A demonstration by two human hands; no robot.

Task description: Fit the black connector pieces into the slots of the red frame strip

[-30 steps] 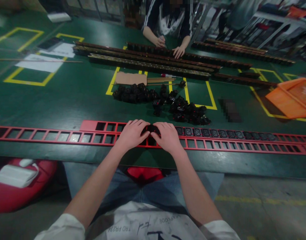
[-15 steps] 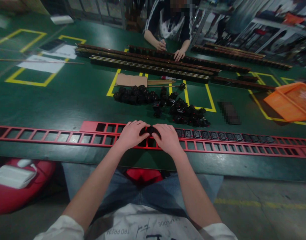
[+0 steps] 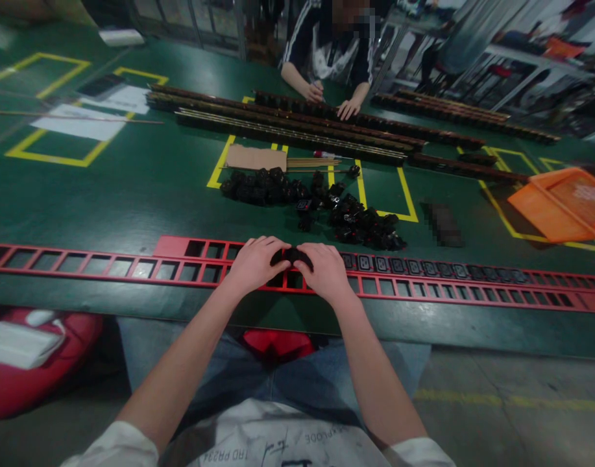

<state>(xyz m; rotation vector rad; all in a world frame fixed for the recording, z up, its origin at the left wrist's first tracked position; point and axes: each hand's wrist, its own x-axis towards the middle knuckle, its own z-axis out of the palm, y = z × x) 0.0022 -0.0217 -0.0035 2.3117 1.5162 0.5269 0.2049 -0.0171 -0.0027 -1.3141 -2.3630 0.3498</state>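
"What are the two hands doing?"

"The left hand point(image 3: 258, 263) and the right hand point(image 3: 324, 269) are pinching a black piece point(image 3: 293, 255) between them, thumbs bending in on the near side and fingers curving over the far side."

"And where is that piece sitting?"

"It's lying in line with the farther red frame point(image 3: 168, 246) (whether it's sitting fully in a slot I cannot tell, since the fingers are hiding its edges)."

"What's around it?"

"A row of black sockets point(image 3: 397, 265) is filling slots of that frame, to the right of the right hand. The nearer red frame point(image 3: 117, 267) is running alongside, closer to the person."

"Anything beyond?"

"Loose black parts point(image 3: 263, 187) are lying heaped on the green table point(image 3: 107, 201). Farther across, a co-worker's hand point(image 3: 348, 109) is resting by long dark bars point(image 3: 287, 126), and an orange basket point(image 3: 564, 201) is standing toward the right."
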